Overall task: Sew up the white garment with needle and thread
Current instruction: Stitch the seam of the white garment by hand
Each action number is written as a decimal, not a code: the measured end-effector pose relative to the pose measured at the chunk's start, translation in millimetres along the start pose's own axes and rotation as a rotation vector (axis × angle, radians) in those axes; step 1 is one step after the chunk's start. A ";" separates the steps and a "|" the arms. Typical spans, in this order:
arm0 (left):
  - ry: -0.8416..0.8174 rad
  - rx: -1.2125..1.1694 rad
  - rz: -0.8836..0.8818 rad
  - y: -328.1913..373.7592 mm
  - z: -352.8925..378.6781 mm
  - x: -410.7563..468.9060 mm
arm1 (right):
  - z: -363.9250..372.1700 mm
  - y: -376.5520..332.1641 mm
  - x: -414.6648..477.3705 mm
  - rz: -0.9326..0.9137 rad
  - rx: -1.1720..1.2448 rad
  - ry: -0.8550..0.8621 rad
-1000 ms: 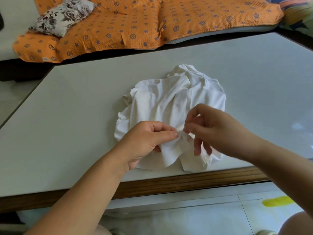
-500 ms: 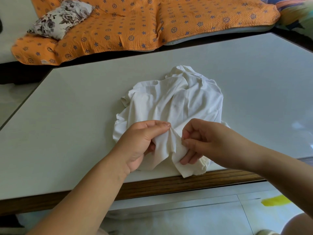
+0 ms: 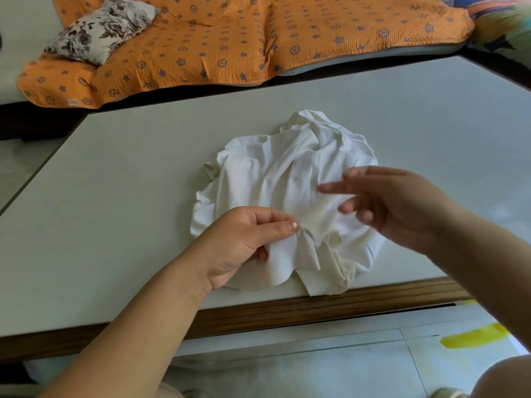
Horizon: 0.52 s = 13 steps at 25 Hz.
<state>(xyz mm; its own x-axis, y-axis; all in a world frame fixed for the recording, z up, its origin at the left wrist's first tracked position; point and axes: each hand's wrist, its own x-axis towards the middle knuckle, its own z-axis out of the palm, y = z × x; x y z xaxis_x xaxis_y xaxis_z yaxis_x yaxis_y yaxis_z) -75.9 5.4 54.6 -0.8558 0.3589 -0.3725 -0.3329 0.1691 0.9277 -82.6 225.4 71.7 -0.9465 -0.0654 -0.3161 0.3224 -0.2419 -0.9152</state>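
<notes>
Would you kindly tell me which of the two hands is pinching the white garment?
The left hand pinches a fold of the white garment between thumb and forefinger; the right hand, blurred, hovers above it with fingers spread.

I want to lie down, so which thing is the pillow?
Look past the big pale table holding the crumpled white garment to the orange quilted cover with blue star prints spread behind it. At its left end lies a small white cushion printed with grey-brown roses; only it has flowers, not stars.
</notes>
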 end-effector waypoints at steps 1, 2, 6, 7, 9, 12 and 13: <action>-0.015 0.023 -0.006 0.5 0.0 -0.9 | -5.7 -4.7 6.6 0.021 0.169 0.026; -0.028 0.046 -0.012 1.0 0.1 -1.7 | -11.0 -8.8 12.5 0.036 0.302 0.056; -0.058 0.085 -0.019 2.9 -0.1 -3.9 | -29.9 -13.3 35.9 -0.021 0.533 0.160; -0.061 0.087 -0.022 3.2 -0.5 -4.1 | -34.4 -13.0 40.8 -0.058 0.531 0.198; -0.060 0.087 -0.029 3.4 -1.8 -4.4 | -42.1 -13.1 48.5 -0.136 0.486 0.268; -0.067 0.088 -0.036 3.2 -3.2 -4.6 | -50.1 -13.4 55.4 -0.232 0.357 0.340; -0.068 0.093 -0.037 3.1 -3.6 -4.6 | -51.5 -12.7 56.6 -0.263 0.301 0.355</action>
<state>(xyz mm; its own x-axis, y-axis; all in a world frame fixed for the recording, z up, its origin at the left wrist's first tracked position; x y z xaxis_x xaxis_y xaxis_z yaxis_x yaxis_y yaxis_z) -74.4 1.0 59.2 -0.8140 0.4115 -0.4099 -0.3228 0.2662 0.9082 -139.4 274.7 52.6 -0.9141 0.3534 -0.1990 0.0071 -0.4766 -0.8791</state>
